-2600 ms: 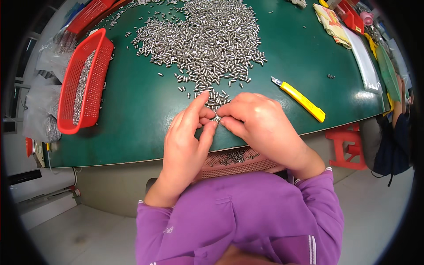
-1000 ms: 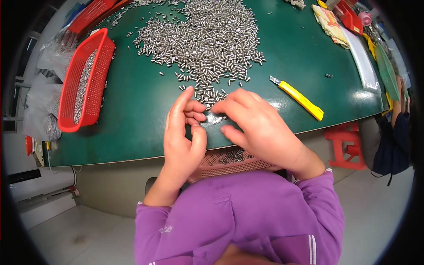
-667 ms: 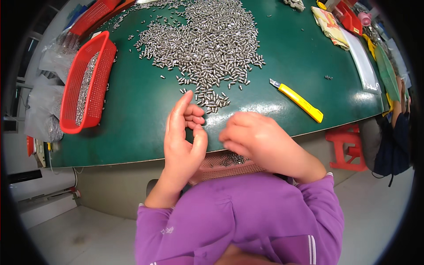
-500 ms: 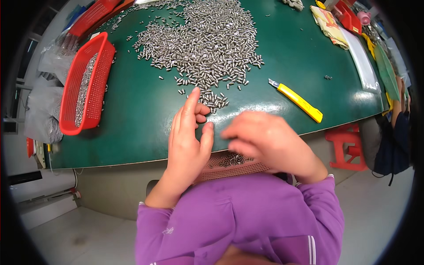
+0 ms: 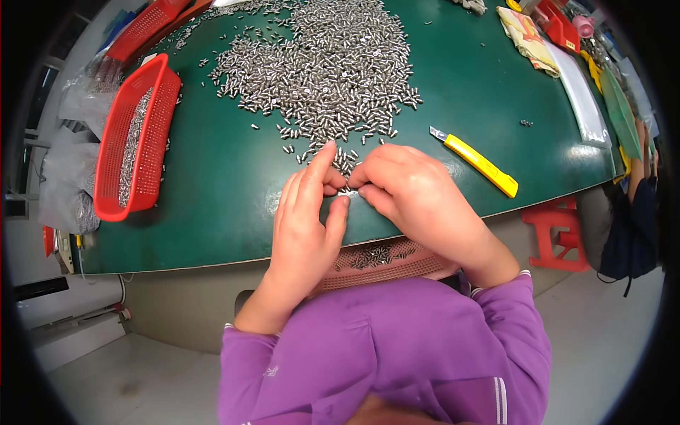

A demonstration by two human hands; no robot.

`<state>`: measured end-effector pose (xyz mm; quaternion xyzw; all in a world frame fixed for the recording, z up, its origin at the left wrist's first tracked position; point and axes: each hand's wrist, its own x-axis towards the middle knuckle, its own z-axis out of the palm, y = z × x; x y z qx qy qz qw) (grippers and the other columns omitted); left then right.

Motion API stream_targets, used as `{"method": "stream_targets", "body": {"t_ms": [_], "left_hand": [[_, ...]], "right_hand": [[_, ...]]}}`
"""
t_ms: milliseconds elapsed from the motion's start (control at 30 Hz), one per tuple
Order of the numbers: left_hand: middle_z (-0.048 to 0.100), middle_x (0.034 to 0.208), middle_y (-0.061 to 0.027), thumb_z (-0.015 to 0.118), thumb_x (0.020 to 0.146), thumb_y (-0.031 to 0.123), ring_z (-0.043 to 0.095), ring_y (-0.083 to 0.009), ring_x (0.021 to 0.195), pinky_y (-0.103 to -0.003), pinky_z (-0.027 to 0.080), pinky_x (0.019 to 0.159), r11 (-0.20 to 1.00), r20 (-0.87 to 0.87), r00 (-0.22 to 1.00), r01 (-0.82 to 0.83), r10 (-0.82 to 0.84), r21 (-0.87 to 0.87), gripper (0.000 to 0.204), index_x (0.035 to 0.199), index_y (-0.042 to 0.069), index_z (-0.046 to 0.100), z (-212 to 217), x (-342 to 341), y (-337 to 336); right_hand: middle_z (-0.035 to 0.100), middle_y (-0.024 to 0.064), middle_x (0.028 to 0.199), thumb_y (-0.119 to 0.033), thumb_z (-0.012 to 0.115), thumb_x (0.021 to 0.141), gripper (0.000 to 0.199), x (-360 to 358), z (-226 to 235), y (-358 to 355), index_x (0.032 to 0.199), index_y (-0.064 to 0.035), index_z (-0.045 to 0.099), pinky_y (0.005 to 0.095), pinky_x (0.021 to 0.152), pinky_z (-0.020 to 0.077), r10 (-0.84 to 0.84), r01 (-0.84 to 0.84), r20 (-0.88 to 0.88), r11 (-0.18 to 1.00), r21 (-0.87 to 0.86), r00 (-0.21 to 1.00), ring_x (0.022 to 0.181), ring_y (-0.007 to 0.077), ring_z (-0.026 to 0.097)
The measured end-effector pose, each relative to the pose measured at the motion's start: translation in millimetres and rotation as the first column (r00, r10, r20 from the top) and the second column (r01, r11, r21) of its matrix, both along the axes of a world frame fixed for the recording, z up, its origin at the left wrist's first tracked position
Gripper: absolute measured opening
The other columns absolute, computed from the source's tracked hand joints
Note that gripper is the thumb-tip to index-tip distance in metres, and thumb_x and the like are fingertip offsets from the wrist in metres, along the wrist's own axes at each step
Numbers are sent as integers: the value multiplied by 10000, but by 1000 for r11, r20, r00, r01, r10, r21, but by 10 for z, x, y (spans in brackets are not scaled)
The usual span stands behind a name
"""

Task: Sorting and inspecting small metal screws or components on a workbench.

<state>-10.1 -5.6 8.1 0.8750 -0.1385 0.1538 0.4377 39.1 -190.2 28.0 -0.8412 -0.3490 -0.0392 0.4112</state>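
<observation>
A big heap of small silver metal pins (image 5: 333, 71) covers the far middle of the table, thinning to a narrow trail toward me. At the near end of that trail, my left hand (image 5: 304, 212) rests with its index finger stretched along the pins, thumb apart and the other fingers curled. Opposite it, my right hand (image 5: 421, 188) reaches down with thumb and fingers pinched at the trail's tip, close to the left fingertips. Whatever lies in that pinch is too small and hidden to name. Under my wrists, a pink perforated basket (image 5: 418, 265) holds more metal pins.
A red basket (image 5: 161, 127) with metal pins stands at left, beside plastic bags (image 5: 67, 177). A yellow utility knife (image 5: 482, 166) lies right of my hands, its blade showing. Cloth (image 5: 528, 39) and plastic sheets (image 5: 577, 92) line the right edge. A red stool (image 5: 556, 237) stands below.
My right hand has moved from above the table's near edge up and forward to the pins, its fingers now pinched beside the left hand. The left hand has shifted slightly right.
</observation>
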Motion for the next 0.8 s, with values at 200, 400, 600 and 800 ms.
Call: {"method": "stream_targets", "body": {"t_ms": [200,400,600,800], "left_hand": [[637,1007,-110,648,821,-120,604,-250,916,-378,520,837,1000,35,999,-5,5,-4,680,1465,16,478,-18,12,-7],[637,974,-99,644,823,-128,607,-248,905,-376,519,827,1000,42,999,-13,13,2,661,1450,24,502,-36,3,-7],[647,965,-90,653,814,-124,610,-248,909,-380,510,840,1000,54,999,5,-5,8,650,1432,36,528,-18,6,8],[654,971,-89,663,809,-103,609,-253,916,-385,505,849,1000,62,998,2,-3,15,627,1409,38,548,-25,15,9]], "right_hand": [[649,102,952,-32,728,800,193,-39,-27,11,980,-54,659,435,812,514,-90,89,41,996,15,995,911,333,639],[637,99,953,-45,753,783,211,-58,-8,25,972,-58,660,437,811,511,-75,75,6,997,-15,997,914,331,628],[627,99,958,-46,753,780,211,-58,-13,16,969,-62,662,434,811,509,-61,61,15,998,-9,998,916,330,618],[620,99,958,-46,743,787,190,-36,-17,17,958,-61,662,432,814,504,-44,44,25,999,-12,999,925,328,610]]}}
